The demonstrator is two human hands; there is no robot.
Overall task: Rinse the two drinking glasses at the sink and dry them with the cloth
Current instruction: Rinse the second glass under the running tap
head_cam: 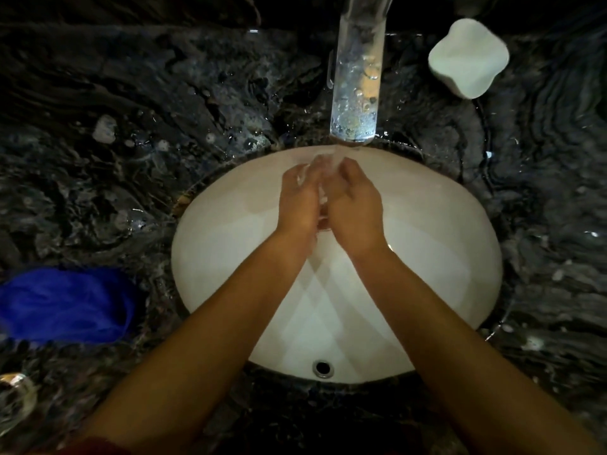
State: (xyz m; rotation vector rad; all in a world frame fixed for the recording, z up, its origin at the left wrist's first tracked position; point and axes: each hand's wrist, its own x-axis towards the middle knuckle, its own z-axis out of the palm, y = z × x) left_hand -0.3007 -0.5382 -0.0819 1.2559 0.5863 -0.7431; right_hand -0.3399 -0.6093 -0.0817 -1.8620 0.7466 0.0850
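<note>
— Where's the glass?

— Between the two palms, under the tap (358,77), over the far side of the white sink (443,257). The drinking glass (323,188) is clear and blurred by running water, so I make out only glints of it and probably its base near the wrists.

— And the hands?

— The left hand (300,198) and right hand (356,201) press in from either side, fingers curled round it, tips nearly meeting under the stream.

— How will it handle?

— Light and stiff, I'd judge, but wet and slick, and it would break on that basin. Hold it round the body, not by the rim (thin glass chips there first).

— The second one?

— A clear glass (14,402) sits at the near left edge of the dark stone counter (164,110), well apart from the sink. The blue cloth (65,307) lies just beyond it.
</note>
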